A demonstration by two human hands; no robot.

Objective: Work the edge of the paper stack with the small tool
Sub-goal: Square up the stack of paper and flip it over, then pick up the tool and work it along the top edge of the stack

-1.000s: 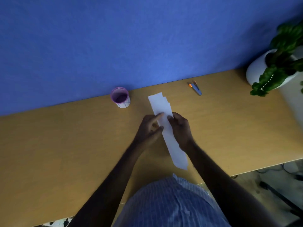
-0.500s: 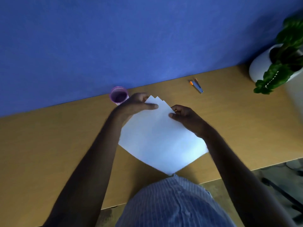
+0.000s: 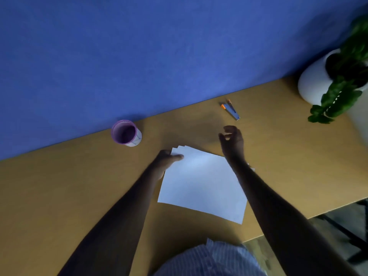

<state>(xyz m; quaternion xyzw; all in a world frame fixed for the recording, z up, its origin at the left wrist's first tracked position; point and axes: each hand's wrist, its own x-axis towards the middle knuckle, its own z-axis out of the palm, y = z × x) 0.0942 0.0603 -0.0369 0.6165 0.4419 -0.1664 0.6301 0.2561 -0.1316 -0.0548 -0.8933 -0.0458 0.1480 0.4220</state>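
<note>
A stack of white paper sheets (image 3: 201,182) lies flat on the wooden desk (image 3: 59,186), its far corners slightly fanned. My left hand (image 3: 166,159) rests on the stack's far left corner, thumb on top, pinning the sheets. My right hand (image 3: 232,141) hovers above the desk just beyond the stack's far right corner, fingers curled apart and empty. The small tool (image 3: 231,110), silver-blue with orange tips, lies near the wall, a short way beyond my right hand.
A purple cup (image 3: 125,133) stands by the blue wall (image 3: 139,56) at the left of the stack. A white pot with a green plant (image 3: 336,76) occupies the desk's far right corner. The desk's near edge runs at the right, floor below it.
The stack went from standing on edge to lying flat on the desk. My right hand let go of it and moved away toward the tool. My left hand stayed on the far corner.
</note>
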